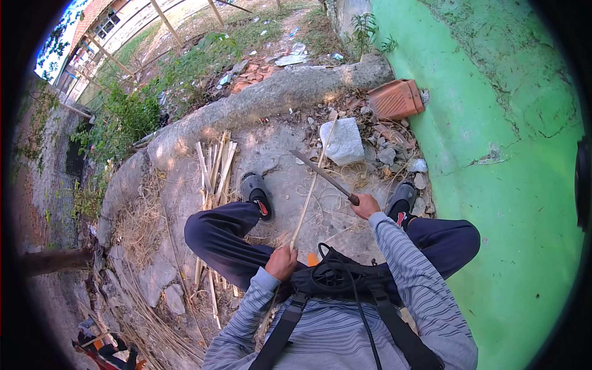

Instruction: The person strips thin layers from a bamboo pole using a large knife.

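Note:
My left hand (pixel 282 264) is closed round the near end of a long, thin, pale strip of split bamboo or wood (pixel 306 200). The strip runs away from me, and its far end reaches a white block (pixel 342 141) on the ground. In my right hand (pixel 366 206) is the dark handle of a long-bladed knife (pixel 327 176). Its blade slants up and to the left, and its middle crosses the strip in this view; whether it touches cannot be made out. Left of my shoe lies a bundle of split pale strips (pixel 215 166).
A green wall (pixel 493 209) stands close on my right, with an orange roof tile (pixel 397 98) and rubble at its foot. A low, curved concrete edge (pixel 259 92) bounds the ground ahead. Fibre shavings (pixel 145 222) and long thin strips lie left. Another person (pixel 108 345) shows at lower left.

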### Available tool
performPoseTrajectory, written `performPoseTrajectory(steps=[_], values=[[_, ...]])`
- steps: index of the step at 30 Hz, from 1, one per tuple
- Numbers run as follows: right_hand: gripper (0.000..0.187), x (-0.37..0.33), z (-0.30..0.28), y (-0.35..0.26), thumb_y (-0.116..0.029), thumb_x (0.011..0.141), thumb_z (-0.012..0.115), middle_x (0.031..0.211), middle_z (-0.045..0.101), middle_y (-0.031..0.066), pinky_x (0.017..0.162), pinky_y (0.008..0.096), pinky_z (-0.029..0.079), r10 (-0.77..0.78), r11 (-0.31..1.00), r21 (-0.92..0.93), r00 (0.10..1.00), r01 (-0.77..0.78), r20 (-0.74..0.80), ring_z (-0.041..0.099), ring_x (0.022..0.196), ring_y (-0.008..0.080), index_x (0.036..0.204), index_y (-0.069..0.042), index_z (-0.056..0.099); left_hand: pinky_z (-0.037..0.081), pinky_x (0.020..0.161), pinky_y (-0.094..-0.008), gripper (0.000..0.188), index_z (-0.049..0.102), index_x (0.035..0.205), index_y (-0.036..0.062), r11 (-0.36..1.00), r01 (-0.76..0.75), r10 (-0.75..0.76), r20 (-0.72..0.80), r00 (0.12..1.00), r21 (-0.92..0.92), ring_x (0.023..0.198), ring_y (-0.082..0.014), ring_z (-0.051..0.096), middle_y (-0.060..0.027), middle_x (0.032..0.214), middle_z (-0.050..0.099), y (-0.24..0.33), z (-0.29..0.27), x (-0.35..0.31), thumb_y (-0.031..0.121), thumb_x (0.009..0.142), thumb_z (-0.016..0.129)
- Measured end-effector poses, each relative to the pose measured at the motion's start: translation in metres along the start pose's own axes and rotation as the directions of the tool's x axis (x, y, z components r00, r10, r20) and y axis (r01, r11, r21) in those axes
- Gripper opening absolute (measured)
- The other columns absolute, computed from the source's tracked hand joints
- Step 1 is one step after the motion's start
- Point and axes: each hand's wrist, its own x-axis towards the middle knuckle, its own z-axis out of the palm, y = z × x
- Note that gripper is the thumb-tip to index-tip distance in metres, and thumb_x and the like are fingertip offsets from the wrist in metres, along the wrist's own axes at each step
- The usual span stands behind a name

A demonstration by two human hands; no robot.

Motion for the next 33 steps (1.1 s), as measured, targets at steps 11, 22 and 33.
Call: performPoseTrajectory(steps=[11, 22, 33], values=[[0.020, -0.029, 0.006, -0.008, -0.028, 0.084, 0.072, 0.081, 0.071, 0.0184, 0.072, 0.0512, 0.055, -0.117, 0.993, -0.025, 0.993, 0.116, -0.003, 0.070, 0.080, 0.0432, 0.097, -0.013, 0.070, 0.048, 0.078, -0.0612, 0.027, 0.061, 0.095, -0.0041, 0.941, 0.212, -0.190, 0.108, 0.976, -0.265, 0.085, -0.0527, 0.063, -0.0314, 0.084, 0.064, 0.043, -0.056, -0.011, 0.021, 0.103, 0.052], [0.022, -0.024, 0.010, -0.008, -0.029, 0.083, 0.072, 0.082, 0.072, 0.0201, 0.072, 0.0513, 0.054, -0.116, 0.993, 0.005, 0.993, 0.116, -0.021, 0.070, 0.081, 0.0433, 0.097, -0.012, 0.070, 0.046, 0.070, -0.0592, 0.030, 0.058, 0.093, -0.0058, 0.938, 0.174, -0.138, 0.137, 0.981, -0.300, 0.080, -0.0534, 0.060, -0.0306, 0.078, 0.059, 0.043, -0.078, -0.020, 0.020, 0.105, 0.052], [0.022, -0.014, 0.003, -0.015, -0.027, 0.082, 0.071, 0.077, 0.067, 0.0207, 0.070, 0.0483, 0.052, -0.046, 0.995, 0.080, 0.997, 0.051, -0.064, 0.068, 0.076, 0.0421, 0.093, -0.008, 0.068, 0.043, 0.068, -0.0499, 0.045, 0.054, 0.088, -0.0081, 0.877, 0.329, -0.257, 0.237, 0.937, -0.349, 0.066, -0.0334, 0.050, -0.0279, 0.071, 0.049, 0.037, -0.084, -0.040, 0.032, 0.107, 0.049]])
